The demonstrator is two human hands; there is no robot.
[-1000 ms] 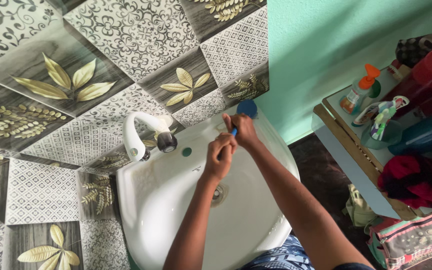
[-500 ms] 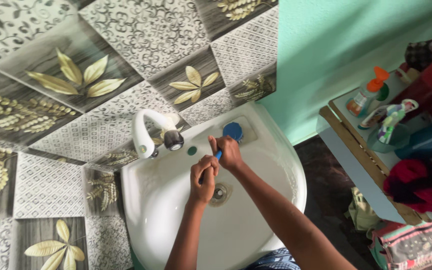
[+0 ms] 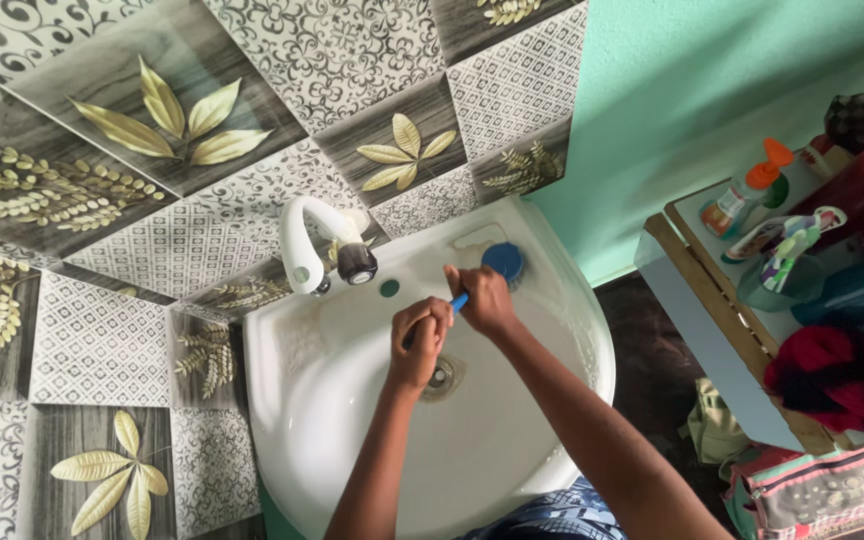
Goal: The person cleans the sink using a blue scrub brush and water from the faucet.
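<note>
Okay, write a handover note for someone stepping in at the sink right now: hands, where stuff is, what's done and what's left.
Left hand: closed in a fist over the sink bowl, above the drain.
Right hand: gripping a blue handle, apparently a toothbrush; its head is hidden.
Blue round lid sits on the rim, right of the tap.
Done: no water visibly running.
Left: cannot tell; probably finish with the brush and rinse.

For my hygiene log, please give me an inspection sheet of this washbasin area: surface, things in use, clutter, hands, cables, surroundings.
Surface: white washbasin, drain partly hidden by the hands.
Things in use: thin blue handle between both hands; blue round object on the basin rim.
Clutter: bottles and red cloth on the side shelf.
Hands: left hand fisted; right hand closed on the blue handle.
Cables: nothing seen.
Surroundings: white tap, patterned leaf tiles, green wall.
</note>
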